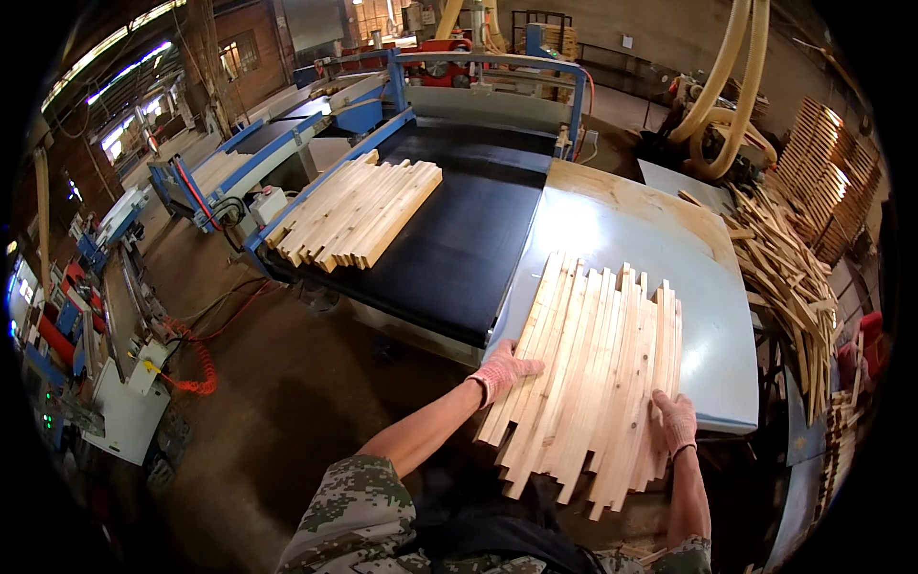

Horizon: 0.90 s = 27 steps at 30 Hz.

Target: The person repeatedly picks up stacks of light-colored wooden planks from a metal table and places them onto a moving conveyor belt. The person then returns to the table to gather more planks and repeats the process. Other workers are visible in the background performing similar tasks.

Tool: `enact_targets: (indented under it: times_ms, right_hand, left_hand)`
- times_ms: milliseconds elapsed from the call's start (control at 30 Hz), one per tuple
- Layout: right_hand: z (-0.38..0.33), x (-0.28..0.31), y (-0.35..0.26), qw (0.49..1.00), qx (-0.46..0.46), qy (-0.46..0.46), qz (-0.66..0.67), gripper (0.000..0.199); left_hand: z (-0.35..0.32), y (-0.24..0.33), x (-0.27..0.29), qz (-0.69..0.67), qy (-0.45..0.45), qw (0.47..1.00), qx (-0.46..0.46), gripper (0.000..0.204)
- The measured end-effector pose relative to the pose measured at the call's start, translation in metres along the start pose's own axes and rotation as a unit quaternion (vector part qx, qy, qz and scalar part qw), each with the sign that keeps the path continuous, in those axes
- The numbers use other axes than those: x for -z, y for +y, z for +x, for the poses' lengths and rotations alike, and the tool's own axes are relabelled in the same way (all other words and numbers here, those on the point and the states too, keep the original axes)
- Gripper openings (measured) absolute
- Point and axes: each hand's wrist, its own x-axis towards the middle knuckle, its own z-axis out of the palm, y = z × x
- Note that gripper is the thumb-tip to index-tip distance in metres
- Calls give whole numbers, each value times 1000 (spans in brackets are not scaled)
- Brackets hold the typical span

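Observation:
A row of wooden strips (593, 364) lies side by side with uneven ends, partly over a light metal table (717, 325) and partly past its near edge. My left hand (504, 371), in a pinkish knit glove, grips the left side of the row, thumb on top. On the opposite side my right hand (675, 421), gloved alike, presses in with its fingers against the outer strip. Both palms squeeze the strips together; the fingers underneath are hidden. Another batch of wooden strips (359, 212) rests on the black conveyor belt (459, 230) to the left.
A blue machine frame (488, 59) spans the belt's far end. Loose wooden offcuts (789, 277) are heaped to the right of the table. Beige hoses (732, 91) hang at the back right. A red coiled hose (196, 368) dangles by machinery on the left.

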Motion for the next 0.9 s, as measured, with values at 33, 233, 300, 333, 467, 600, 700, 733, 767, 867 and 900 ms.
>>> enact_targets:
  times_ms: [33,233,300,333,467,600,700,733,767,867,900]
  right_hand:
    - [10,-9,-21,1000,-8,-5,-25,72]
    - [75,-52,-74,990,26,13,-140,63]
    - [88,-64,-109,987,47,-4,-156,63]
    - [88,-69,-134,985,57,-13,-164,64]
    - [130,-106,-199,982,101,-68,-146,64]
    - [158,-172,-271,959,116,-159,-204,65]
    - [163,-230,-319,958,173,-189,-127,68]
    - [170,-251,-329,956,167,-206,-127,68]
    - [176,-276,-330,957,175,-197,-118,69]
    - [158,-293,-378,939,140,-279,-145,72]
    - [151,-300,-382,944,137,-265,-139,72]
  left_hand:
    - [14,5,11,15,14,1000,0,90]
    - [90,63,46,197,41,980,2,92]
    - [122,86,65,331,55,942,12,97]
    - [137,99,77,395,62,916,34,101]
    - [185,135,108,527,155,834,59,113]
    - [208,114,179,581,266,770,1,110]
    - [205,110,240,650,273,709,12,114]
    - [205,111,257,650,272,709,27,113]
    - [212,109,273,633,277,722,31,112]
    - [207,98,319,623,290,726,33,107]
    - [208,95,330,623,293,725,25,105]
